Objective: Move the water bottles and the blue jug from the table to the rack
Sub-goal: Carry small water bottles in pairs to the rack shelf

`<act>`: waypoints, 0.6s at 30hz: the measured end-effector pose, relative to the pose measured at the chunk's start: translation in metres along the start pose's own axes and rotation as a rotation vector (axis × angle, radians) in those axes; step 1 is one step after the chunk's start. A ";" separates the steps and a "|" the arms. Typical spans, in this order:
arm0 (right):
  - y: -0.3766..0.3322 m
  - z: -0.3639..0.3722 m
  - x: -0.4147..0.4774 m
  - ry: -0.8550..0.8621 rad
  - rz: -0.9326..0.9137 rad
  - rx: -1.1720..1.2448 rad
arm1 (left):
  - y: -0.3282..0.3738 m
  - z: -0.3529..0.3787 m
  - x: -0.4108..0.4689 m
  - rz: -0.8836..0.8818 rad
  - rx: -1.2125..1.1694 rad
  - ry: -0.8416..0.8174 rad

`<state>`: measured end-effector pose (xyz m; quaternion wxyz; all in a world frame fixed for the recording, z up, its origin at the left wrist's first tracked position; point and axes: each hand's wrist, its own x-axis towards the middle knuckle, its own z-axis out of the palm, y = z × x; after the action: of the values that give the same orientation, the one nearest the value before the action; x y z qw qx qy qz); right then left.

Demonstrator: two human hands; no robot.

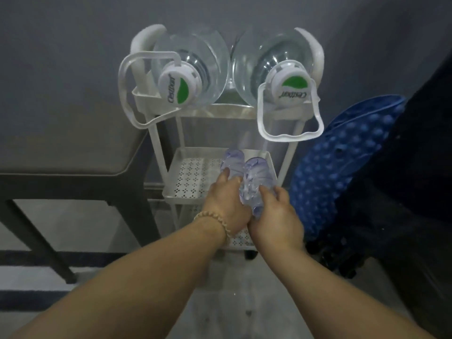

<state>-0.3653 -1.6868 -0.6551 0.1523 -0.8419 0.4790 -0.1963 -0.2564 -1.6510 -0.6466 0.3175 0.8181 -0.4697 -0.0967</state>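
**Two small bottles at the rack's middle shelf**

My left hand point(226, 204) was closed around one small clear water bottle point(231, 165), fingers curled over its side. My right hand point(274, 216) gripped a second small bottle point(259, 177) just beside it, the two touching along their length. Both lay tilted, far ends reaching over the right part of the perforated middle tray point(188, 177) of the white rack point(156, 148). I could not tell whether they rested on the tray. The tray's left part was bare.

On the top shelf point(220, 111) two large clear jugs lay on their sides, the left jug point(193, 69) and the right jug point(271, 62), white-and-green caps toward me, white carry handles hanging down. The dark table point(68, 152) stood left of the rack; a blue bumpy object point(342, 162) leaned at its right.
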 end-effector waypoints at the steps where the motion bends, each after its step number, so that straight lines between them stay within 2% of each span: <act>1: -0.001 0.000 0.001 -0.006 -0.001 -0.014 | 0.001 0.002 0.002 -0.003 0.014 -0.003; 6: -0.006 -0.001 0.016 -0.021 0.007 -0.084 | 0.010 0.000 0.017 0.020 0.038 -0.070; 11: -0.010 -0.007 0.033 -0.142 0.002 -0.127 | 0.000 -0.010 0.029 -0.025 -0.036 -0.172; 14: -0.007 -0.011 0.034 -0.231 -0.051 -0.068 | -0.010 -0.013 0.026 0.052 -0.049 -0.285; 18: 0.008 -0.014 0.026 -0.270 -0.162 0.068 | -0.018 -0.013 0.017 0.115 -0.040 -0.349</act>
<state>-0.3660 -1.7141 -0.6419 0.2274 -0.8910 0.3776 -0.1089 -0.2279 -1.6533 -0.6452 0.2525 0.7543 -0.5615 -0.2281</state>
